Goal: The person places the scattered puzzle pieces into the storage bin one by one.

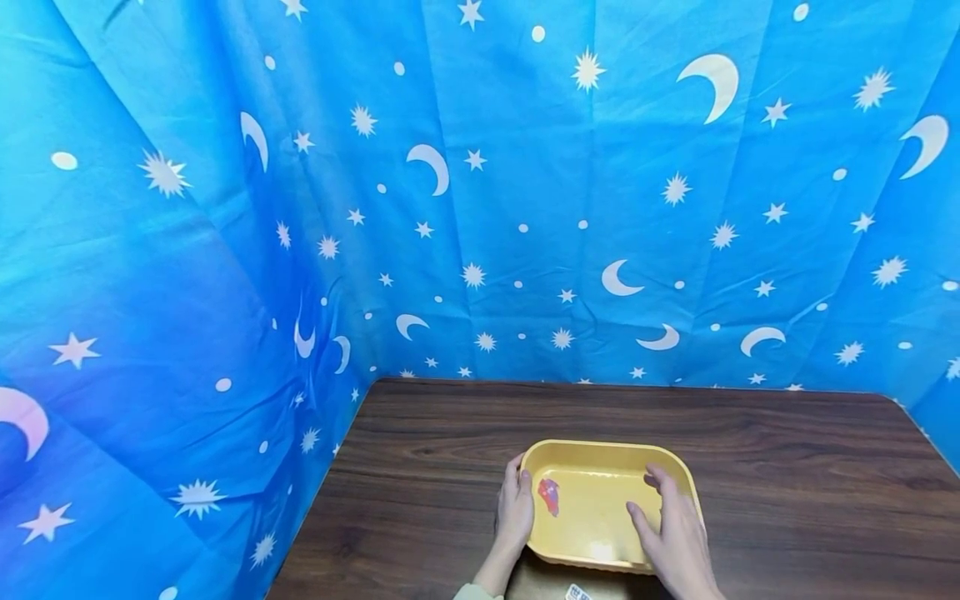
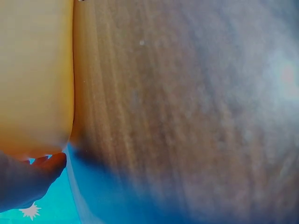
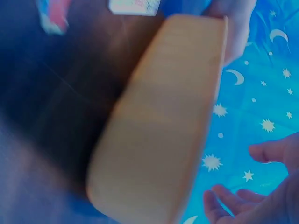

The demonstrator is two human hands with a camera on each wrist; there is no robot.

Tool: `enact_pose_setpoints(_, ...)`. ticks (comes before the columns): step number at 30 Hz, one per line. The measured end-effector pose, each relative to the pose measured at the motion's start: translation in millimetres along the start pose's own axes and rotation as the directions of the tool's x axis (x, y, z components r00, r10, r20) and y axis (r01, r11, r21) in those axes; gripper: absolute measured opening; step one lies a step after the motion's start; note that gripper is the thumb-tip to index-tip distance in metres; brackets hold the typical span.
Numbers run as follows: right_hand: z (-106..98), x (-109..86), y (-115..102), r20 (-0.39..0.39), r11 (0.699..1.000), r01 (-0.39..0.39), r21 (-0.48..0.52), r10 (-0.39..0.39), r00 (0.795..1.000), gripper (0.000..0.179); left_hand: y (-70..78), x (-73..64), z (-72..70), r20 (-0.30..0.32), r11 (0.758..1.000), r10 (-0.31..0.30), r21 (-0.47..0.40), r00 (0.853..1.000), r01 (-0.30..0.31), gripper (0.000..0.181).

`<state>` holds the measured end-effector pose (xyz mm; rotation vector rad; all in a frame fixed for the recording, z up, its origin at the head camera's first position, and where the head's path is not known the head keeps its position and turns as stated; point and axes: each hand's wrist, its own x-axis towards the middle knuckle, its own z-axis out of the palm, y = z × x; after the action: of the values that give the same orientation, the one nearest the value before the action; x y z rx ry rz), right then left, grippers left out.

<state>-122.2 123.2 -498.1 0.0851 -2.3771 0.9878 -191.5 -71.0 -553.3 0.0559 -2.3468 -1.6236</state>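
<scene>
A yellow rectangular plastic box with rounded corners stands in front of me over the wooden table, its open top facing me. My left hand grips its left wall, thumb over the rim and fingers outside. A small red and purple piece lies inside near that end. Over the right side of the box is my right hand, thumb and fingers spread and holding nothing. In the right wrist view those spread fingers appear beside the rim of the box, whose outer wall is slanted.
Below the box's near side lies a white card with blue print on the dark wood table. A red and white item shows in the right wrist view. Blue cloth with moons and stars hangs behind and left.
</scene>
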Motion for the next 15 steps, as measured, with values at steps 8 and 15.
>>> enact_pose_setpoints(8, 14.2, -30.2, 6.3, -0.213, 0.982, 0.186, 0.031, -0.175, 0.961, 0.059, -0.4, 0.0, -0.1, 0.005, 1.000, -0.014, 0.000, 1.000, 0.014, 0.029)
enact_pose_setpoints(15, 18.9, -55.4, 6.4, -0.318, 0.969, 0.220, 0.114, -0.174, 0.932, 0.045, -3.0, 1.1, 2.1, -0.009, 1.000, 0.002, 0.022, 1.000, -0.001, 0.028)
